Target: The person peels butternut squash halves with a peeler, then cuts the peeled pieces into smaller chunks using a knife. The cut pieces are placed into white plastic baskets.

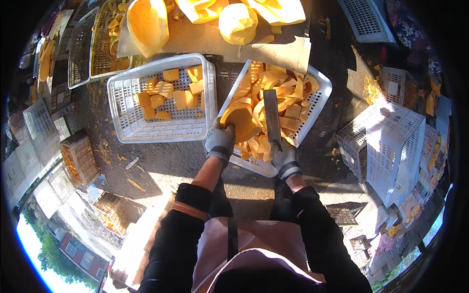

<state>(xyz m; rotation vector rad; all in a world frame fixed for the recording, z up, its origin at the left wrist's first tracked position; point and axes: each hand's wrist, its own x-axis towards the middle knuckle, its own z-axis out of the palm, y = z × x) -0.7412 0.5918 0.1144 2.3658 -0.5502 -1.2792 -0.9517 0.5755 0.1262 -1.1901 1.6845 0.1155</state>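
Observation:
My gloved left hand [220, 139] grips a large hollow piece of peeled pumpkin [242, 124] by its left rim. In my gloved right hand [285, 156] is a wide-bladed knife [272, 115], its blade pointing away from me, just right of that piece. Both hands are over the near part of a white plastic crate [322, 88] filled with cut pumpkin slices [274, 78]. To the left stands another white crate [124, 128], with several pumpkin chunks [163, 89] spread on its perforated floor.
Beyond the crates is a board [205, 40] bearing a hollow pumpkin half [148, 27] and a peeled round pumpkin piece [238, 23]. A crate of peelings [110, 47] stands at the far left. Upturned white crates [395, 150] are stacked on the right. Scraps [136, 184] litter the ground.

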